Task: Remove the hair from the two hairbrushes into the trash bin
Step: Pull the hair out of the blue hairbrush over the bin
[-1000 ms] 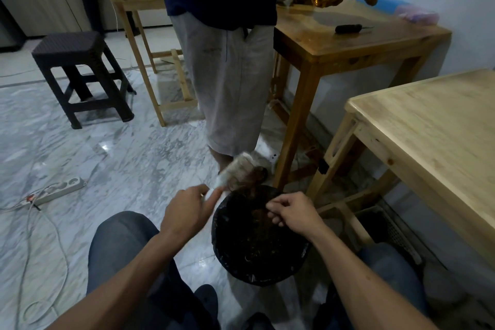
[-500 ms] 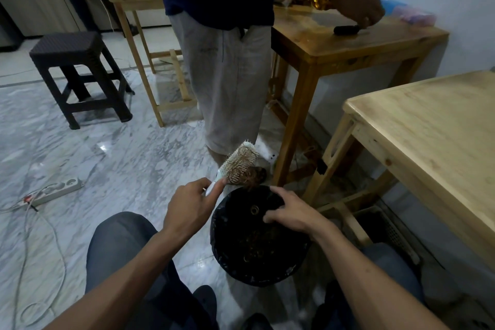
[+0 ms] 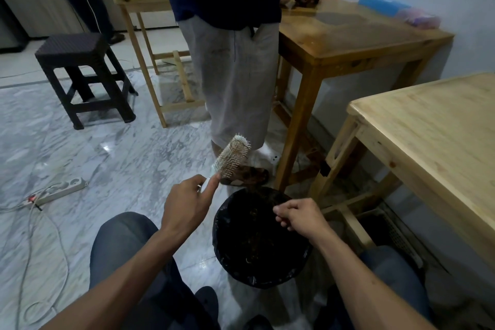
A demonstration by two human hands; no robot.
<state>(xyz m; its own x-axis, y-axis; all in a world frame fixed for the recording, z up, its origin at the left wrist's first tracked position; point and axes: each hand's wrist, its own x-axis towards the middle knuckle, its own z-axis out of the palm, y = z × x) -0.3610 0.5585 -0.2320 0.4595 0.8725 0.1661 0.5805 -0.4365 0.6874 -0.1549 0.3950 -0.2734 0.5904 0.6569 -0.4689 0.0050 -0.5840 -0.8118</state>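
Midway | my left hand [image 3: 187, 206] grasps hairbrush [image 3: 232, 156] beyond bin [image 3: 222, 244] rim, bristles mostly bare | right hand [image 3: 300, 215] pinches, probably hair | second brush unseen

A single wide-angle head camera looks forward and down from a seated person — the left hand [image 3: 187, 202] and right hand [image 3: 300, 215] sit close below the lens, over a trash bin [image 3: 227, 254] between the knees. Farther off, the view takes in marble floor [image 3: 107, 158] and wooden tables [image 3: 428, 126] — edges bowed.
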